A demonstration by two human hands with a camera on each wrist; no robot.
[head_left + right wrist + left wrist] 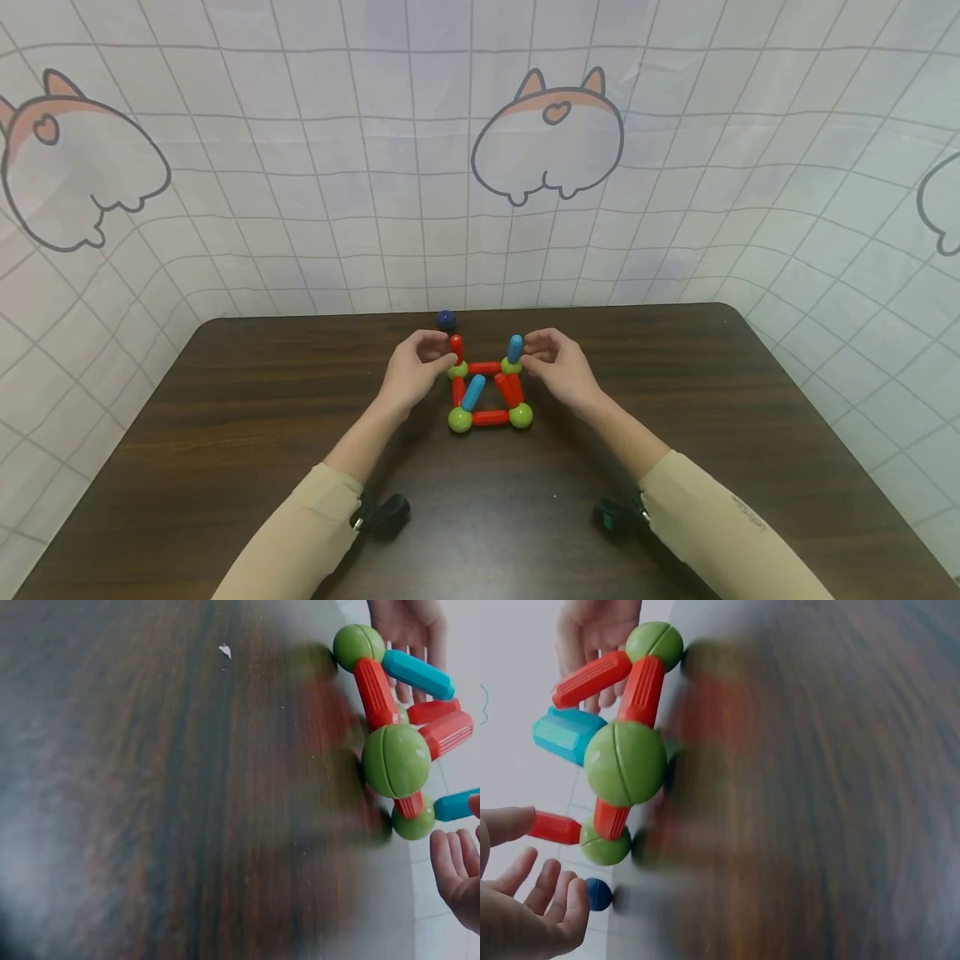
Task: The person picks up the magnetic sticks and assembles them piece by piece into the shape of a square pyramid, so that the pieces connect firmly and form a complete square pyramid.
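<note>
A toy frame of red rods [491, 418] joined by green balls [460, 419] forms a square on the table. From its corners rise a red rod [457, 347] at back left, a blue rod [515, 348] at back right, a blue rod [418, 673] at front left and a red rod [451, 732] at front right. My left hand [412, 367] is beside the back-left rod, thumb and fingers loosely bent and apart. Mirroring it, my right hand [558, 367] hovers by the back-right blue rod with spread, relaxed fingers.
A dark blue ball [446, 320] lies near the table's back edge, behind the frame. The dark wooden table [225, 433] meets a white gridded cloth [337, 167] at the back and sides. Small black devices [392, 515] are strapped at both wrists.
</note>
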